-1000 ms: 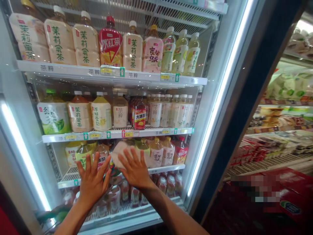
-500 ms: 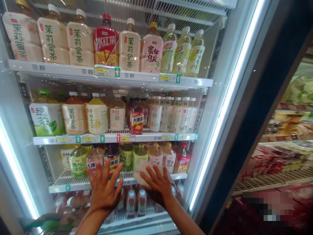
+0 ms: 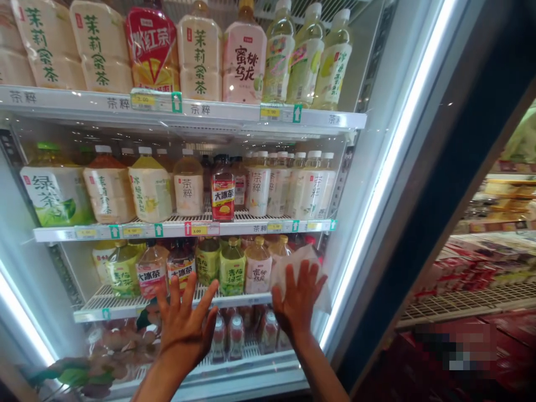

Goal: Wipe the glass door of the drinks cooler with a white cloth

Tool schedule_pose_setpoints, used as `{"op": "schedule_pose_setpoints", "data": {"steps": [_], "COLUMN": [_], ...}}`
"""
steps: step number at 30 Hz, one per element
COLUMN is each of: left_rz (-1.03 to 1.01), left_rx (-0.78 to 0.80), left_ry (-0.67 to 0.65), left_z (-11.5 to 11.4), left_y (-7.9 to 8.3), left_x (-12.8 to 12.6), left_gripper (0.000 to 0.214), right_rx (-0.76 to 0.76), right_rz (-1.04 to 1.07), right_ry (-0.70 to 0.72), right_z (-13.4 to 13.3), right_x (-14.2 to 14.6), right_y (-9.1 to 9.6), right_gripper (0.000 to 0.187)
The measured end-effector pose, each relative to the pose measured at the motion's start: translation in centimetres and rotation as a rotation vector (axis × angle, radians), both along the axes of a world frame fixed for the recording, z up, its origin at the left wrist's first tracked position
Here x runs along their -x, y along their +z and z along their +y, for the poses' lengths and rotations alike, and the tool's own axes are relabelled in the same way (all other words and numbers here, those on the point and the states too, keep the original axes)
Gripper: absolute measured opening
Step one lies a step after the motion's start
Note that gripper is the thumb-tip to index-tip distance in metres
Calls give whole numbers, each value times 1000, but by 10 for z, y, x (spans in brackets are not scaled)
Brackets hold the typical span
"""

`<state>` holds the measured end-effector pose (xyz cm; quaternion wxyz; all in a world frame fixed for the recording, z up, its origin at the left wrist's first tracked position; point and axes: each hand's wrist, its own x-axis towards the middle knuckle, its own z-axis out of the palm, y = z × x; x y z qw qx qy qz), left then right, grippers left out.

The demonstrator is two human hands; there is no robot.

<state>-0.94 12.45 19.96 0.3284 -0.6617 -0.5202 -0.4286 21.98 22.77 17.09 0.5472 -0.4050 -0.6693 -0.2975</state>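
Note:
My right hand holds a thin white cloth pressed flat against the glass door of a lit drinks fridge, its fingers spread over the cloth. Whether it is paper or fabric I cannot tell. To the left, my left hand is open, palm toward the glass and fingers spread, with nothing in it; it appears to touch the pane. Behind the cloth, bottles at the right end of the third shelf are partly hidden. A dark iced tea bottle shows just above my left fingertips.
Fridge shelves hold rows of tea bottles, including a red bottle on top and a green tea bottle below. A bright light strip and dark door frame run along the right. Beyond stands another stocked shelf.
My right hand has slid the white cloth to the right across the glass and slightly up. My left hand stays nearly in place. The view has come closer to the fridge and shifted.

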Motion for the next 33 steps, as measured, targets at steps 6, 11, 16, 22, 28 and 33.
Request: {"op": "schedule_pose_setpoints", "data": {"steps": [6,11,16,22,28,33], "left_rz": [6,22,104,130,128,125], "left_rx": [-6,-6,-26,-105,-114,-117], "left_ry": [-12,23,39,5,-5,22], "left_z": [5,2,-1,-3,-11,-18], "left_y": [-3,-4,10,45,68,74], "left_x": [0,15,45,73,100,123], "left_gripper": [76,79,79,78,76,77], "right_rx": [69,29,22,-45,-44,-97], "right_rz": [-129,7,-95,-134,-414,-596], "right_ry": [64,17,46,66,91,146], "right_z": [-18,-11,-17,-17,-27,-34], "right_x": [30,22,43,77,103,122], "right_y": [-9,-3,11,115,141,137], "right_gripper": [77,77,78,74,75,59]}}
